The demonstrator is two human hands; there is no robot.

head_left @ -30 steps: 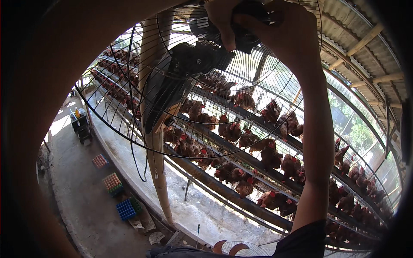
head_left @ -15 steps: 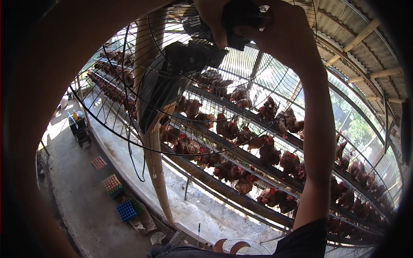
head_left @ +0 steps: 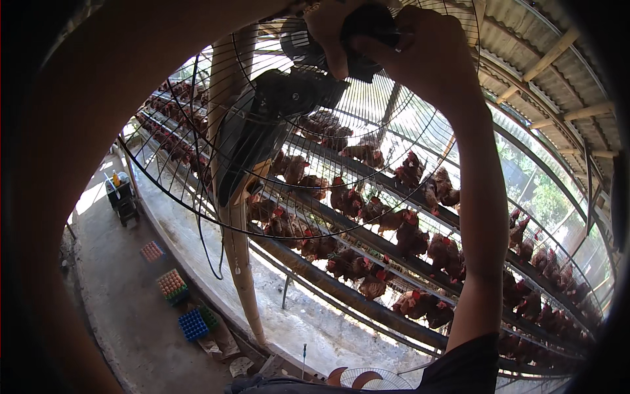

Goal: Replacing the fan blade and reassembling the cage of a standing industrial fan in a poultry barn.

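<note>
Two-handed hold on a dark fan part (head_left: 369, 23), which sits right between the fingers, up against the wire guard (head_left: 387, 98). Right hand (head_left: 430, 56): thumb laid across the part, fingers curled at its right end, so it looks pinched. Left hand (head_left: 326, 29): thumb pointing down at the part's left side; other fingers mostly hidden, can't tell if they're closed. Handling, my view: left carries weight, right does the fine work, fingertips clear of the wire gaps, no levering on the guard. Dark bracket (head_left: 252, 134) is below-left of the fingers, at the wooden post (head_left: 241, 282).

Containers, all well below the fingers. Down-left: black wheeled bin (head_left: 123, 203), orange bottle (head_left: 116, 178) at its top; pinkish egg tray (head_left: 152, 251), eggs in; tray stack (head_left: 172, 285), brown eggs on top; blue tray (head_left: 193, 324), no eggs I can make out; green tray (head_left: 209, 319) beside it, contents unclear. Below and right: tiered cages holding brown hens (head_left: 410, 236).
</note>
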